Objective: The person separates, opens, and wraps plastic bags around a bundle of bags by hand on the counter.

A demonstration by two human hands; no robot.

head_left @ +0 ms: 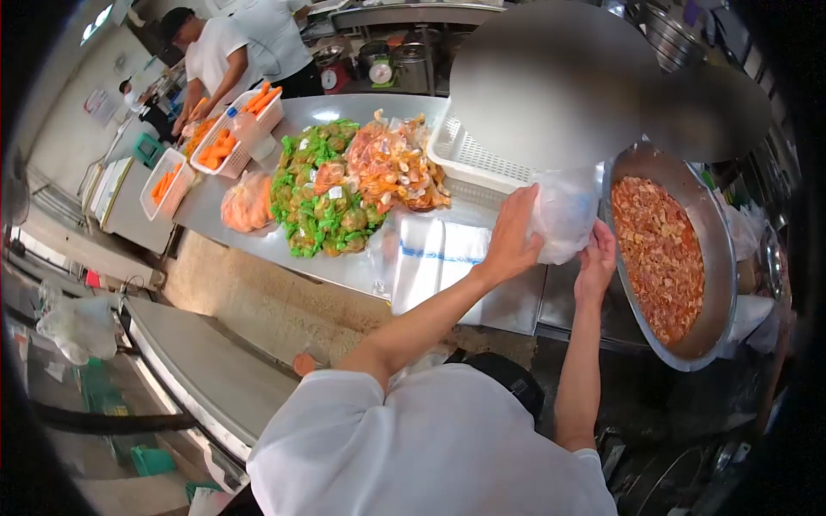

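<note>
A clear plastic bag hangs between my two hands, at the left rim of a large metal tub of chopped, reddish meat. My left hand holds the bag's left side. On its right side, my right hand grips the lower edge with bent fingers. Folded white cloth or plastic with a blue stripe lies on the metal table left of my left hand. A white perforated basket stands beyond the bag, partly behind a blurred patch.
Green-tied bags and bags of orange-red meat are piled on the metal table. Baskets of carrots stand at its far left, near a person in a white shirt. Scales and pots sit at the back.
</note>
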